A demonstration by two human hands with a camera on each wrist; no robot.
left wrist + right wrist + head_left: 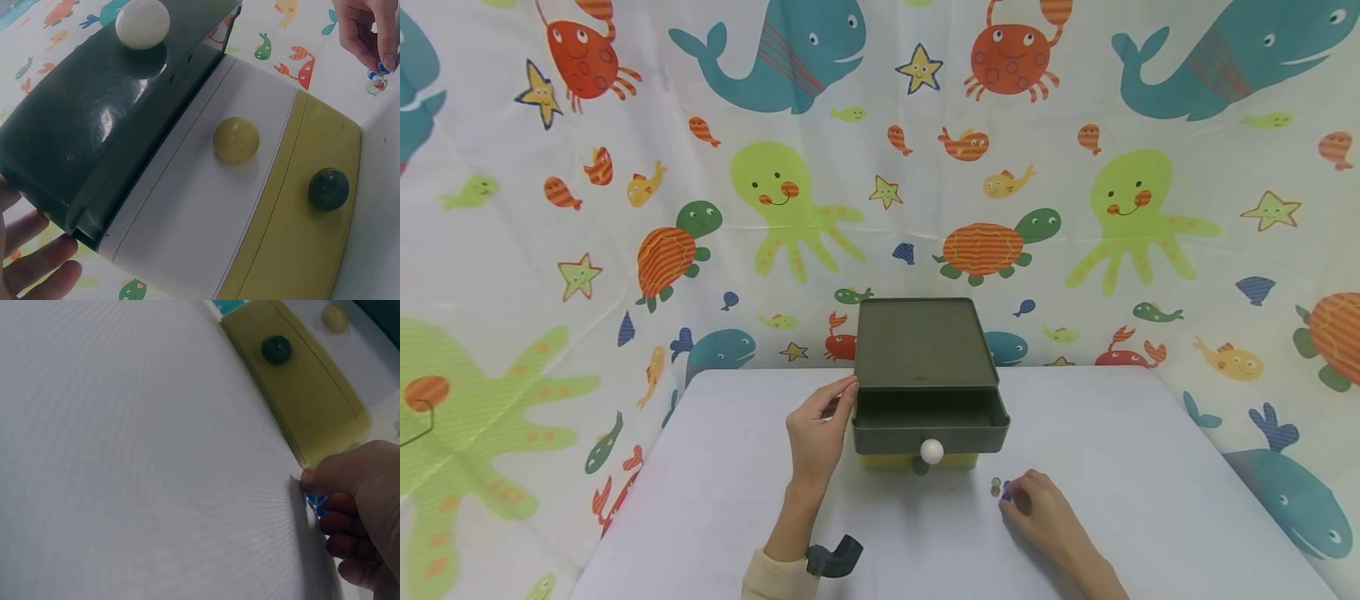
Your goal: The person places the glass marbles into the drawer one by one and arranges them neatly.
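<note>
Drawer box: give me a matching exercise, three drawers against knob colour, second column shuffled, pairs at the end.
Column one:
1. top dark green drawer
2. middle white drawer
3. bottom yellow drawer

Column two:
A. dark green knob
B. white knob
C. yellow knob

Pairs: 1-B, 2-C, 3-A.

Only the top drawer is pulled out. The left hand rests on the box's left side, and the right hand pinches a small blue thing on the table.
</note>
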